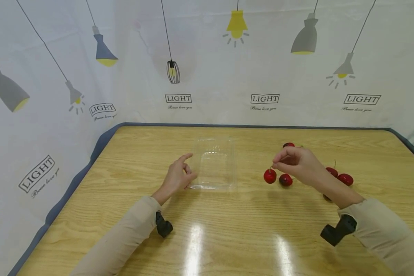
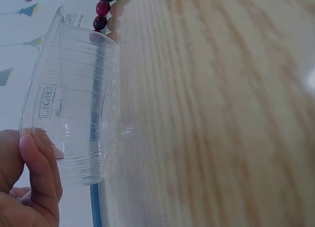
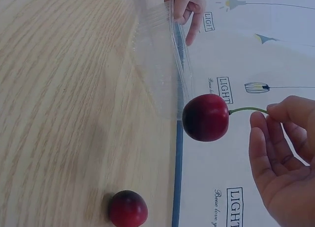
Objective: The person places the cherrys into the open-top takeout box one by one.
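Note:
My right hand [image 1: 298,165] pinches the green stem of a dark red cherry [image 1: 270,176], which hangs below the fingertips above the table. In the right wrist view the cherry [image 3: 206,117] shows its stem between thumb and finger. My left hand [image 1: 177,175] holds the near left rim of a clear plastic container [image 1: 215,188], with the thumb and a finger at the wall. From the left wrist view, the container [image 2: 81,74] stands upright on the table, and I see nothing in it.
Another cherry [image 1: 285,180] lies just under my right hand. One more cherry [image 1: 288,145] sits behind that hand, and several others, such as this cherry [image 1: 345,179], lie beyond the wrist. A printed white cloth [image 1: 214,76] stands behind the wooden table [image 1: 234,226].

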Demonstrator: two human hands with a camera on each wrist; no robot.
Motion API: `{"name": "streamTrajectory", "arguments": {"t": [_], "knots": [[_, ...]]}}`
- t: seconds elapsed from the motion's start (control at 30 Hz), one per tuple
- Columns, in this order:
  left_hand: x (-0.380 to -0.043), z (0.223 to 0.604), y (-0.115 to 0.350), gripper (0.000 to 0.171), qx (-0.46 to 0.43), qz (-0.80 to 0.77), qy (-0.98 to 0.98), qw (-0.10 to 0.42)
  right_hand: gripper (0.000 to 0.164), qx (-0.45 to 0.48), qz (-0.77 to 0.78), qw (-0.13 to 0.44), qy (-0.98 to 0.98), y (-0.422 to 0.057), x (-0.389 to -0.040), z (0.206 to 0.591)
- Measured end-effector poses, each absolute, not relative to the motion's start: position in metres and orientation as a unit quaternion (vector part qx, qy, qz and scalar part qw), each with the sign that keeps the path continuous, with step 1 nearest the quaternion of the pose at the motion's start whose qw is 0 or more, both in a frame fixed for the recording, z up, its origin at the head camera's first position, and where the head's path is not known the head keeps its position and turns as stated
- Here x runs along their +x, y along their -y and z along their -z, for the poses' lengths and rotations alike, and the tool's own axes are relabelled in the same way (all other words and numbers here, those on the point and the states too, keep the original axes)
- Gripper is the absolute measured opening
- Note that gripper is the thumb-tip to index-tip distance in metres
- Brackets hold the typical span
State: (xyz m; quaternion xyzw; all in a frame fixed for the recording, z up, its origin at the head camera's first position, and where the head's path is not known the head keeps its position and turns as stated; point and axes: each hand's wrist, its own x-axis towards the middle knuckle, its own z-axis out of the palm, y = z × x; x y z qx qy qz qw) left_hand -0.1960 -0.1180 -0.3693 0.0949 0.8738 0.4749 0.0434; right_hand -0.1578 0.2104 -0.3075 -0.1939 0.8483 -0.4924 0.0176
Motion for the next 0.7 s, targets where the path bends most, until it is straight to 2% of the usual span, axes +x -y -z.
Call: {"name": "streamTrajectory", "arguments": {"t": [0.7], "knots": [[-0.196,0.37,0.118,0.065,0.099,-0.476,-0.873,0.04,0.013,-0.205,0.49,0.039,-0.846,-0.184,-0.173,0.299]]}}
